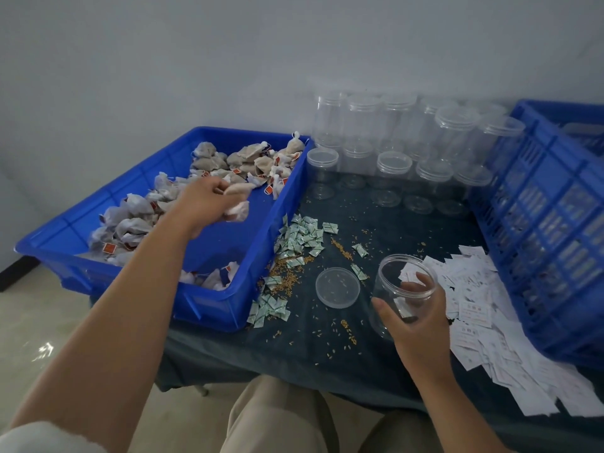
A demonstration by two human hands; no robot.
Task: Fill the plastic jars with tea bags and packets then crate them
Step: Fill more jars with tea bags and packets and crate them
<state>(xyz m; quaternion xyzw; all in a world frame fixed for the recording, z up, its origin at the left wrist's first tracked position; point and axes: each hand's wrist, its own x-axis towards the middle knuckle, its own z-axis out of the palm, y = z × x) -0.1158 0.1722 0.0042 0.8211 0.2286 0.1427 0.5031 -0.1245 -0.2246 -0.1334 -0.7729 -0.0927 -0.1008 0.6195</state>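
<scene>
Left hand (209, 201) grips loose tea bags (237, 212); right hand (420, 325) holds open jar (403, 289). Bags could drop crossing the counter (310, 344).

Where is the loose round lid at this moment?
In the head view the lid lies flat on the table, right of the blue bin, left of the jar in the right hand.

- The blue bin (248, 308) is showing smooth, glossy moulded plastic.
- The tea bags (130, 223) are looking like thin, crinkled, matt mesh.
- The jar (389, 276) and the loose lid (337, 287) are showing clear, smooth plastic.
- The worktop (327, 348) is wearing dark, matt cloth.
- The white packets (474, 322) are looking like flat, matt paper.
- The crate (539, 240) is showing shiny blue latticed plastic.
- The floor (49, 338) is gleaming, smooth and glossy.
</scene>
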